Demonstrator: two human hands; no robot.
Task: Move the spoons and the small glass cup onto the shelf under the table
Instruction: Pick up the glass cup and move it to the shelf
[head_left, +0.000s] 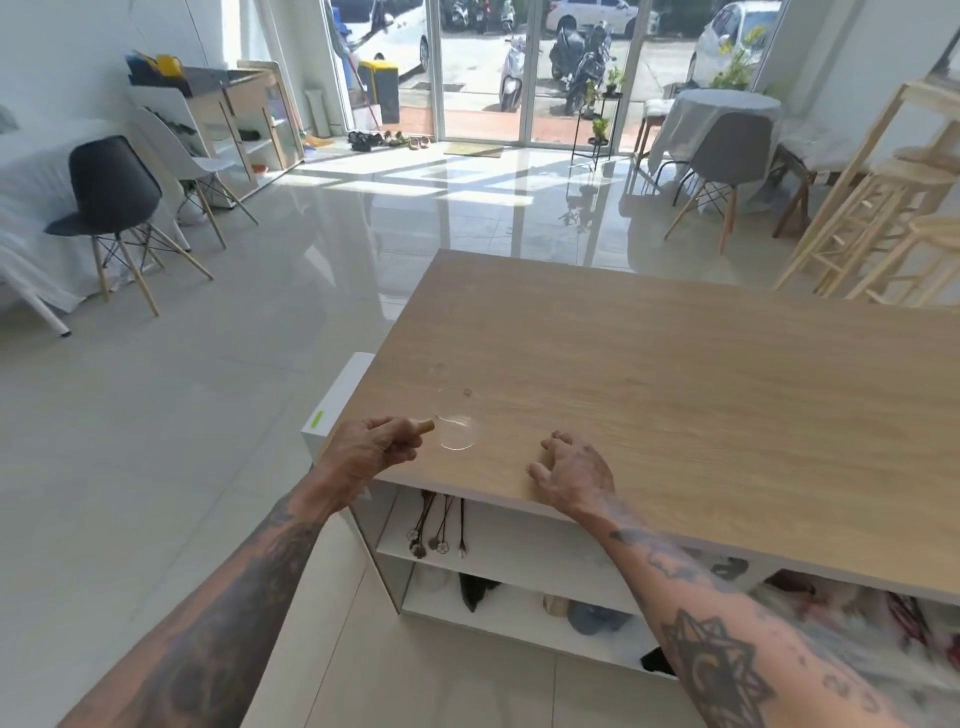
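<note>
The wooden table (675, 389) fills the view in front of me, and beneath its near edge runs the white upper shelf (519, 545), where several dark-handled spoons (439, 530) lie at the left end. My right hand (569, 475) rests on the tabletop near the edge, fingers spread and empty. My left hand (371, 452) is curled closed around a small wooden piece (426, 426), which touches the small glass cup (456, 423) standing at the table's left corner, just beside that hand.
</note>
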